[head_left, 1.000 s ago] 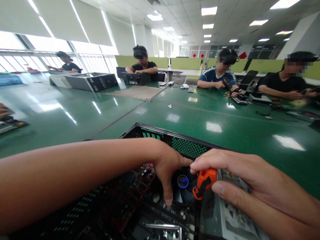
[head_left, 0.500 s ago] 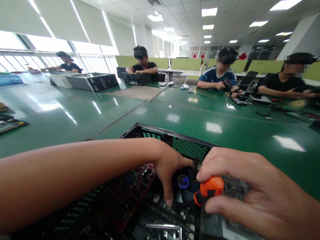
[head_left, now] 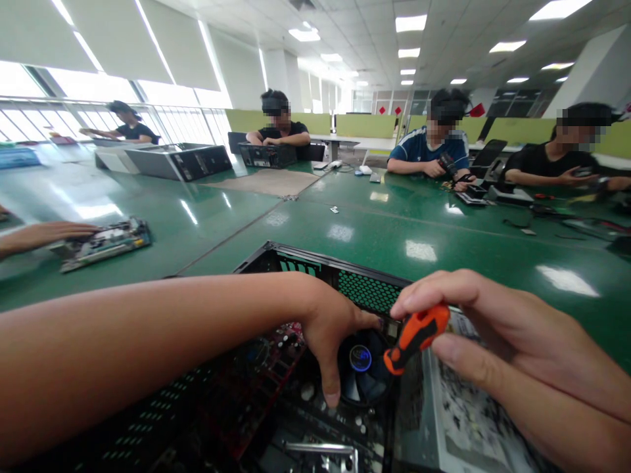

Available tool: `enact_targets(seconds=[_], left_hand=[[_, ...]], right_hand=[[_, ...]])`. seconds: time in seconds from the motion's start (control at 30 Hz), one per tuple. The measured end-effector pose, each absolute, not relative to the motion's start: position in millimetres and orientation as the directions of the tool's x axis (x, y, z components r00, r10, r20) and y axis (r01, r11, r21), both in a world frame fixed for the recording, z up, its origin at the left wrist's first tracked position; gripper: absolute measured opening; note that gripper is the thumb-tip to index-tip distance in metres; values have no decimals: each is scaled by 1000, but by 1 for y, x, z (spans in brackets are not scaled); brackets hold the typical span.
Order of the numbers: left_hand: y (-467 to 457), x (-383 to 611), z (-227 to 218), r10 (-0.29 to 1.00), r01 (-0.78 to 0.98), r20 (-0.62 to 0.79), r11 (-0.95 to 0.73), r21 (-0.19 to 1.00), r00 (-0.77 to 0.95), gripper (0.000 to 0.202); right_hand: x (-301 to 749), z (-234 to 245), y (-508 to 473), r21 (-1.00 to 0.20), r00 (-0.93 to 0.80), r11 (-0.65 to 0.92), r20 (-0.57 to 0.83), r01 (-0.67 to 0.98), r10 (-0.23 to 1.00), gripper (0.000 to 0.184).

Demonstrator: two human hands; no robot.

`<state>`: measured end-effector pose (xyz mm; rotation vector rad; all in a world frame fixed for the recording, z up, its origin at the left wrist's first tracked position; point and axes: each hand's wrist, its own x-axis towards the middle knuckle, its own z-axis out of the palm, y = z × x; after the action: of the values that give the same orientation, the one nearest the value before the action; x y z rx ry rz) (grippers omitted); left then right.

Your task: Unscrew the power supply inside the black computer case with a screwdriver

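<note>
A screwdriver (head_left: 419, 335) with an orange and black handle leans over the right edge of a round black cooling fan (head_left: 372, 381). My right hand (head_left: 497, 341) pinches the handle between thumb and fingertips; its shaft cannot be made out. My left hand (head_left: 330, 325) reaches over the fan's left side and holds it, thumb at the near left edge and fingers at the far edge. Both hands work inside a black computer case (head_left: 374, 292) with a mesh panel. Left of the fan lies a red circuit board (head_left: 276, 387) inside the case, partly under my left forearm.
At left, another person's hand (head_left: 54, 230) touches a circuit board (head_left: 106, 243) on the green table (head_left: 236, 203). Further back are a large computer case (head_left: 182, 161) and several seated people. Cables (head_left: 542, 213) and parts lie at the right.
My right hand has shifted up and right, its fingers loosening around the more tilted screwdriver. My left hand stays on the fan. Another person's hand and a circuit board have come in at left.
</note>
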<state>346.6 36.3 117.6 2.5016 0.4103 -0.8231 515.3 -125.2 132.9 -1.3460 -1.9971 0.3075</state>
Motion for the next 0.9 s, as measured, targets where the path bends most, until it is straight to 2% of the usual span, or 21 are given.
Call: enact_targets(seconds=[0.1, 0.2, 0.43, 0.67, 0.9], left_hand=[[36, 346, 119, 81, 386, -655, -859, 335, 751, 126], [38, 345, 118, 64, 349, -635, -876, 334, 770, 126], [39, 346, 117, 69, 347, -655, -887, 304, 752, 128], [39, 347, 117, 64, 335, -648, -892, 304, 759, 129], [38, 346, 118, 74, 337, -657, -897, 285, 751, 129]], right_hand=[[515, 129, -122, -462, -102, 386, 528, 799, 843, 25], [513, 129, -120, -389, -126, 372, 529, 843, 839, 25], [511, 130, -116, -405, -145, 356, 465, 842, 873, 25], [512, 128, -117, -411, -165, 362, 440, 837, 882, 34], [513, 131, -118, -406, -170, 367, 444, 837, 879, 28]])
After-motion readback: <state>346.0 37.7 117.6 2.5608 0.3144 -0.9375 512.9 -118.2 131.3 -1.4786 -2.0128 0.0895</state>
